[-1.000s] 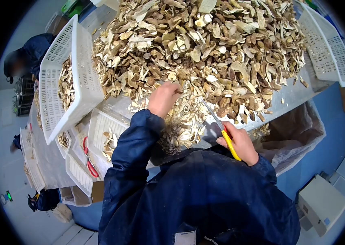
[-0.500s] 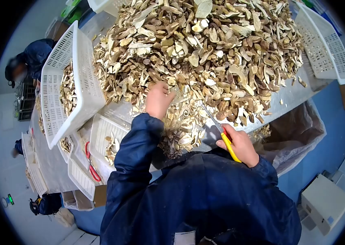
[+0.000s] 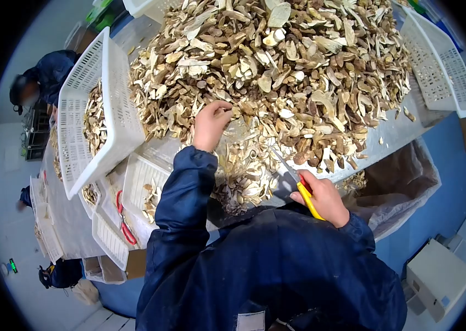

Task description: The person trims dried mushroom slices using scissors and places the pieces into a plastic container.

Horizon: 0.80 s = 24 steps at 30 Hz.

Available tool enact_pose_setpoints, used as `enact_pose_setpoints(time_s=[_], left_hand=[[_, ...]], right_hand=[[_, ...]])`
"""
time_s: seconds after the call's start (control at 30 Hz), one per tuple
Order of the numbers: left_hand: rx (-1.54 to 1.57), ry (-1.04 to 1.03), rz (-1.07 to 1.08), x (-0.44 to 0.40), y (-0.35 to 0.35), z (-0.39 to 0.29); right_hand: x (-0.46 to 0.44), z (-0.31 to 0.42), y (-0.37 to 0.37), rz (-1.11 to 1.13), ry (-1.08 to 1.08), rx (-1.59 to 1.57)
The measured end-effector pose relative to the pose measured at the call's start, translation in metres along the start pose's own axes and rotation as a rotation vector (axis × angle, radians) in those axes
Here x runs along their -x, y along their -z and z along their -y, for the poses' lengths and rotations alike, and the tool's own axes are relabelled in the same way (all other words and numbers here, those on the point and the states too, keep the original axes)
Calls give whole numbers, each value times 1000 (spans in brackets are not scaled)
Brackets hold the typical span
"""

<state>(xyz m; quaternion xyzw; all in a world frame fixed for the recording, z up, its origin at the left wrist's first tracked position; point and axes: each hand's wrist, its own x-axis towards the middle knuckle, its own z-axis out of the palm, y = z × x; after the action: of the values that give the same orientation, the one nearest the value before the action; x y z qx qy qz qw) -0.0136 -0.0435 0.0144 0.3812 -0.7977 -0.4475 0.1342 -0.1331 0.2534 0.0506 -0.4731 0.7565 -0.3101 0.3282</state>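
The heap of dried mushroom slices (image 3: 299, 71) lay on the metal table (image 3: 390, 138), piled high across its far part. Below its near edge, towards the wearer, was a looser scatter of smaller pale pieces (image 3: 247, 176).

The left hand (image 3: 211, 126) was at the heap's near edge, fingers curled and thumb close to the fingertips; whether it pinched a slice could not be told. The right hand (image 3: 324, 199) was wrapped around the yellow-and-red handles of the scissors (image 3: 311, 203), below the heap and just right of the pale pieces, with the narrow metal blades pointing up and left towards them.

Left of the heap stood a tilted white slotted basket (image 3: 124, 116) with more slices inside. Below that, to the heap's lower left, were a shallow white tray (image 3: 135, 179) with a few slices, a ribbed white tray (image 3: 109, 240) and the red-handled scissors (image 3: 126, 230). Right of the heap was a white perforated basket (image 3: 429, 69); to its lower right, beside the table, was a plastic-lined bin (image 3: 401, 201). Farther left of the heap, beyond the slotted basket, was a person in dark clothing (image 3: 56, 74).
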Motion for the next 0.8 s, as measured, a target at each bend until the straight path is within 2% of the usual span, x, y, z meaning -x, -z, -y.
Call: enact_pose_setpoints(time_s=[0.03, 0.07, 0.13, 0.23, 0.33, 0.4, 0.57, 0.7, 0.8], left_hand=[[-70, -154, -102, -6, -12, 13], [-265, -311, -179, -8, -18, 13], [-470, -255, -156, -8, -23, 11], [-240, -386, -170, -1, -14, 17], [836, 356, 207, 23, 8, 5], [1151, 352, 309, 44, 6, -1], [1148, 327, 175, 88, -6, -35], [1098, 419, 87, 106, -21, -54], [1150, 383, 116, 115, -31, -44]], right_hand=[[1, 0, 1, 1, -4, 4], [1, 0, 1, -5, -4, 4], [3, -2, 1, -13, -4, 3], [2, 0, 3, -36, -6, -7], [-2, -3, -1, -38, 0, -41], [-6, 3, -1, -7, -13, -42], [-15, 12, -9, 108, 9, -79], [-16, 21, -13, 166, 41, -101], [-15, 24, -20, 160, 43, -132]])
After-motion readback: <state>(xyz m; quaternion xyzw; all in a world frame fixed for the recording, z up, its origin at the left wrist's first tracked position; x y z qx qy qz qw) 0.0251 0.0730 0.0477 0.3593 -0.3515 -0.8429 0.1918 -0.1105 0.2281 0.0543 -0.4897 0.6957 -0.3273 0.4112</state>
